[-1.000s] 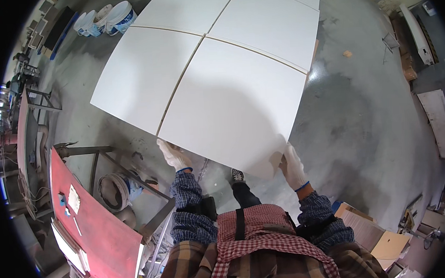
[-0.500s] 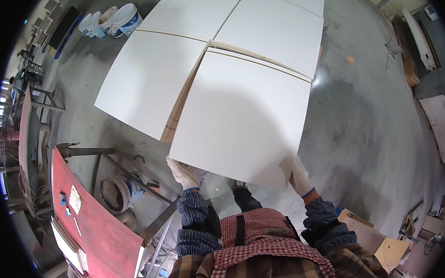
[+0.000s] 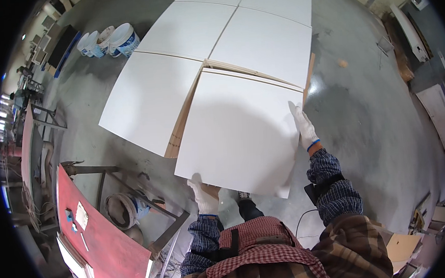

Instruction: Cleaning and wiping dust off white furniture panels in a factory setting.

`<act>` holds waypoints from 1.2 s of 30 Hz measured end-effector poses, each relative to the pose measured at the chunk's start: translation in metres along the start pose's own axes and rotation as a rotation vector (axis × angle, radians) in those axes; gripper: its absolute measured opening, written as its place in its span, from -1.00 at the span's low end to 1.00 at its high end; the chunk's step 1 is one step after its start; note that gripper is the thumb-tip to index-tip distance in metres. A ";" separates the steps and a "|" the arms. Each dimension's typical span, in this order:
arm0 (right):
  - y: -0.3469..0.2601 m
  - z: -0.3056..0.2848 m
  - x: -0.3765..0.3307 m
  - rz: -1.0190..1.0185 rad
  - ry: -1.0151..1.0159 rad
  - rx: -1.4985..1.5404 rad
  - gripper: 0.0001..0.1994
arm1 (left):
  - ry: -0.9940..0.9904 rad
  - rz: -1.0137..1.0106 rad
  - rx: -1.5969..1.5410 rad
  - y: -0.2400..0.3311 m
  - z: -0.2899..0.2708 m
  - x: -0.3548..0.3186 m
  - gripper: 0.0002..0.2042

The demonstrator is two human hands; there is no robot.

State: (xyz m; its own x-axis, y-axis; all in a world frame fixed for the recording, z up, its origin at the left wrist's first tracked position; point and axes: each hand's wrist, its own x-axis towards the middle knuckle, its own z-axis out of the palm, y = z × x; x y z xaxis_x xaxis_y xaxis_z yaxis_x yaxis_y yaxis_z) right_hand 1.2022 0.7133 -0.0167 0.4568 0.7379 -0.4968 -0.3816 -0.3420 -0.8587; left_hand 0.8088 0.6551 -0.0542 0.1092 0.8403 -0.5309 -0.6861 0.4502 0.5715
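A square white panel (image 3: 232, 133) lies in front of me on the near right stack, turned slightly against the white panels (image 3: 149, 100) beside it. My left hand (image 3: 204, 196), in a white glove, grips its near edge close to the left corner; the thumb rests on top and the other fingers are hidden below. On the right edge, farther up, my gloved right hand (image 3: 304, 125) holds the panel from the side, with fingertips over its face. Beyond lie more white panels (image 3: 262, 37) in neighbouring stacks. Brown edges show in the wedge-shaped gap left of the panel.
On the left stands a red-topped table (image 3: 103, 233) on a dark metal frame, with a bucket (image 3: 122, 211) beneath. Several white-and-blue buckets (image 3: 124, 40) stand at the far left. Along the right wall leans a white board (image 3: 437, 110). Cardboard (image 3: 402, 247) lies at the lower right.
My right hand has moved from the near right corner up along the panel's right edge. My left hand has shifted a little right along the near edge. The view has shifted slightly.
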 end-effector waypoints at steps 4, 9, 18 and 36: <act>-0.009 0.005 -0.002 -0.010 -0.049 -0.177 -0.19 | 0.135 0.052 -0.034 0.022 0.002 0.017 -0.17; -0.003 0.011 -0.006 0.090 -0.228 0.137 -0.16 | 0.188 0.106 -0.013 0.021 0.005 0.017 -0.19; 0.015 -0.003 0.006 0.050 -0.288 0.254 -0.33 | 0.252 0.138 -0.028 0.007 0.001 0.017 -0.15; 0.120 -0.052 -0.161 0.115 0.171 0.430 -0.35 | 0.290 0.018 0.185 0.049 0.022 0.022 -0.21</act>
State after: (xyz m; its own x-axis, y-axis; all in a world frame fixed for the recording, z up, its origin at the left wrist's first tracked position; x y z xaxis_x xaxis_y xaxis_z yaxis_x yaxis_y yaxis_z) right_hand 1.1246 0.5231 -0.0457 0.5042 0.5907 -0.6300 -0.7191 -0.1168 -0.6851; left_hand 0.7933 0.7022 -0.0246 -0.1290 0.7399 -0.6602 -0.5408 0.5055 0.6723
